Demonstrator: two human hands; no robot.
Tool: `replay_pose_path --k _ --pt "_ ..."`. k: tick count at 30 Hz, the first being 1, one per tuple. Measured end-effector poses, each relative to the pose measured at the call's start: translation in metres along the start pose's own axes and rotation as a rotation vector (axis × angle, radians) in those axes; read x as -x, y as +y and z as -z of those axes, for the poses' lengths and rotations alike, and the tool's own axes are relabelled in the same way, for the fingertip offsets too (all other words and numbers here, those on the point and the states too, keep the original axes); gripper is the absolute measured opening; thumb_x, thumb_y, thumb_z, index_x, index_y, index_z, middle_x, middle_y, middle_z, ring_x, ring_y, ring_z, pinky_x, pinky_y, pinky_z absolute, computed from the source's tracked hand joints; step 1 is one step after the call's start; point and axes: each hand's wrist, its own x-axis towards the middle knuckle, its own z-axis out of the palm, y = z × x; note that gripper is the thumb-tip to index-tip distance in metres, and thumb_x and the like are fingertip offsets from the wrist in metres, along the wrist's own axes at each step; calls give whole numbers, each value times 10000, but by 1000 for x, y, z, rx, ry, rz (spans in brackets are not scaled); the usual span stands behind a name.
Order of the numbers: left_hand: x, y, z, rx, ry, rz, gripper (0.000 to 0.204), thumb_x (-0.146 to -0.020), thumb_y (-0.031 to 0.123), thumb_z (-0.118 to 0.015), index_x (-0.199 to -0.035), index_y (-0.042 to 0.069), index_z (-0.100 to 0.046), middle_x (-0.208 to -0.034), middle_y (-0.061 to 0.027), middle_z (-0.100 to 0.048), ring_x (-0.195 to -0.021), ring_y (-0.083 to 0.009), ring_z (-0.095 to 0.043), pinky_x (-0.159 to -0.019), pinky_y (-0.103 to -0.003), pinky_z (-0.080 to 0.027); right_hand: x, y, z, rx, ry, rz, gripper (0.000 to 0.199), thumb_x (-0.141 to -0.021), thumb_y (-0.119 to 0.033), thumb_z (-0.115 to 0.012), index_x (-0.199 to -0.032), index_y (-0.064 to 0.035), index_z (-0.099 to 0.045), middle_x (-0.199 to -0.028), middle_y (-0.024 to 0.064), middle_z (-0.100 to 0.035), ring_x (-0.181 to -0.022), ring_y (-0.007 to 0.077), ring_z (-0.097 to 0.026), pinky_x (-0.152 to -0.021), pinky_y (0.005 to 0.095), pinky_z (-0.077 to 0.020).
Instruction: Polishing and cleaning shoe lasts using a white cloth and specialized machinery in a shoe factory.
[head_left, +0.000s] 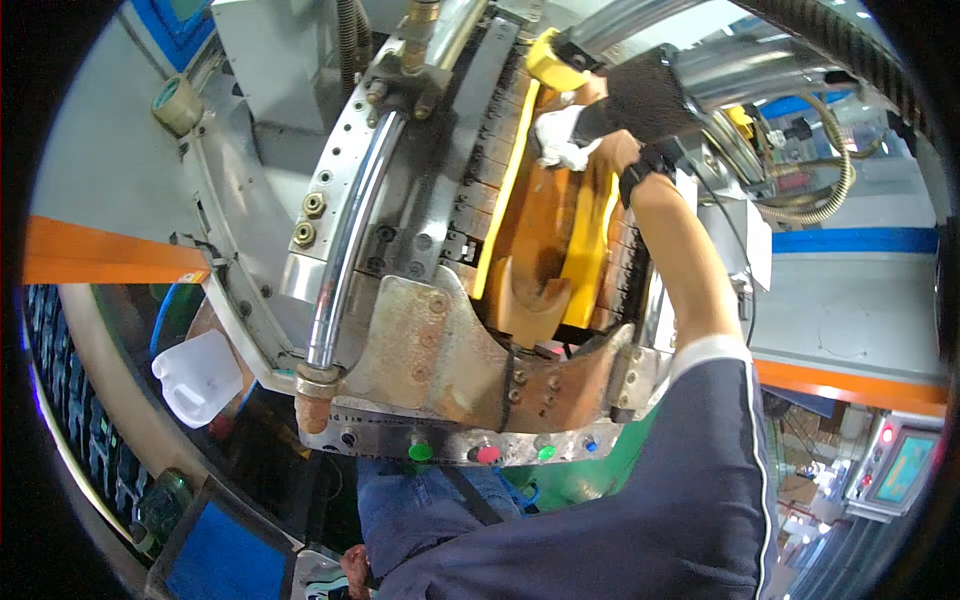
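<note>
My right hand (617, 152), with a black band at the wrist, reaches deep into the machine. A crumpled white cloth (566, 138) sits at its fingers, which seem closed on it; a black-covered cylinder (655, 92) hides part of the hand. Below the cloth runs a brown, trough-shaped mould (535, 235) with yellow strips (590, 240) along its sides. At its near end stands a curved, worn metal plate (425, 335). Low in the picture, what looks like my left hand (355, 568) hangs beside my dark clothing, too small and partly covered for its fingers to be read.
Green, red and blue buttons (487, 454) line the machine's front bar. A polished rod (360, 235) stands left of the mould. Farther left are a white plastic jug (199, 378), a tape roll (177, 105) and an orange bar (110, 252). A control screen (902, 465) is at right.
</note>
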Motion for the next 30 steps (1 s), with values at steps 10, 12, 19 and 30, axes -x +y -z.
replay_pose_path --k 10,12,19,30 --pt "20 37 -36 -252 204 -112 263 -926 267 -679 -959 6 -672 -716 -17 -612 -603 -111 -566 -522 -251 -447 17 11 -33 -204 -47 53 311 -778 -219 -748 -1067 -124 -682 -1006 91 -692 -915 246 -669 -790 371 -561" --pt "23 37 -34 -125 189 -128 225 -944 254 -679 -881 41 -647 -696 2 -576 -572 -91 -529 -516 -232 -418 19 23 -44 163 9 135 401 -794 -266 -748 -1170 -156 -658 -1061 96 -685 -988 257 -658 -855 381 -550" --pt "18 21 -29 -129 73 -275 214 -862 172 -735 -949 -20 -697 -722 -24 -643 -569 -101 -575 -491 -238 -454 42 -53 -16 167 -488 -74 469 -695 -50 -718 -1149 -166 -720 -993 148 -722 -986 279 -697 -855 383 -564" --pt "28 33 -31 -39 209 59 262 -877 245 -742 -1002 21 -689 -739 14 -615 -584 -78 -555 -520 -232 -466 20 5 -16 265 -96 -92 406 -970 -104 -464 -1375 -145 -462 -1163 120 -623 -1048 251 -616 -891 344 -476"
